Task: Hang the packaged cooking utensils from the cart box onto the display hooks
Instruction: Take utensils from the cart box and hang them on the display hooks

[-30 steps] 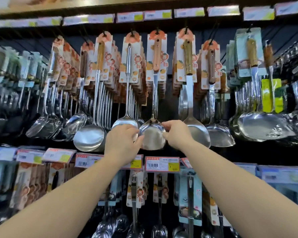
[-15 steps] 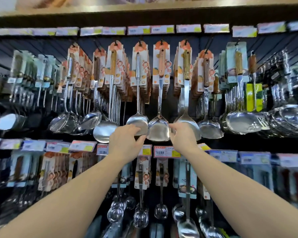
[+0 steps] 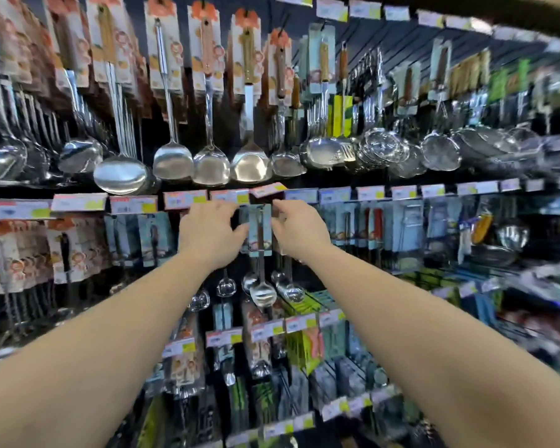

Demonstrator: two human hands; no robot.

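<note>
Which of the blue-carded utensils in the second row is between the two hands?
The blue-carded spoon, with the left hand and right hand on either side.

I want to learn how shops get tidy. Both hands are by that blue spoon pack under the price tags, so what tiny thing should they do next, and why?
Probably steady the blue-carded spoon pack so it hangs straight. The left hand and right hand flank its card just below the price tags, the spoon bowl dangling beneath. The picture is blurred, so I cannot tell whether the card sits on its hook.

Price tags (image 3: 185,199) run along a shelf rail; mesh strainers (image 3: 440,154) hang above it, far right; blurred.
</note>
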